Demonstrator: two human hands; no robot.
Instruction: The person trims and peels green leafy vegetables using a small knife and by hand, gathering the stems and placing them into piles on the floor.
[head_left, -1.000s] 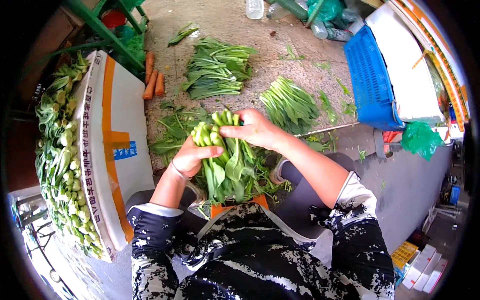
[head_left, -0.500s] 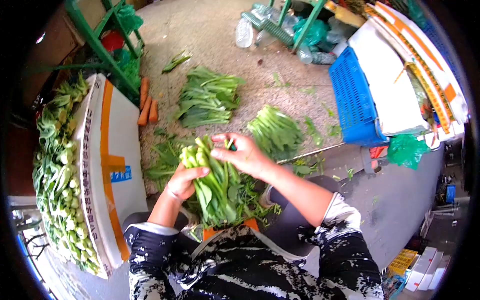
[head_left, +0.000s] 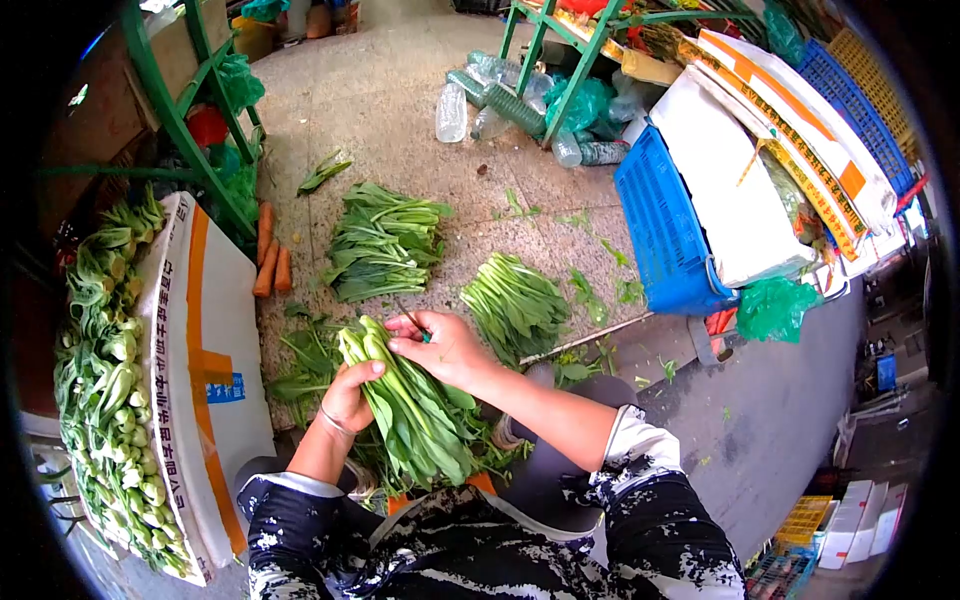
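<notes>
A bunch of leafy greens (head_left: 415, 420) is gripped in my left hand (head_left: 350, 395), stems up and leaves hanging toward my lap. My right hand (head_left: 440, 347) is closed at the bunch's upper right side, around a small dark tool whose thin tip shows above the fingers; its kind is unclear. Beyond my hands lie a wide pile of greens (head_left: 385, 240) and, further right, a second pile of greens (head_left: 515, 305). Loose leaves (head_left: 305, 360) lie left of the bunch.
Carrots (head_left: 267, 255) lie beside a white foam box (head_left: 225, 330) topped with bok choy (head_left: 120, 400). On the right stands a blue crate (head_left: 665, 220) holding a white box. Plastic bottles (head_left: 451, 113) are near a green frame (head_left: 585, 70). Trimmings are scattered on the ground.
The view has shifted, showing more ground ahead. The held bunch looks fuller and its leaves spread further right. My right hand has moved slightly off the stem tops, and the tool's tip now shows.
</notes>
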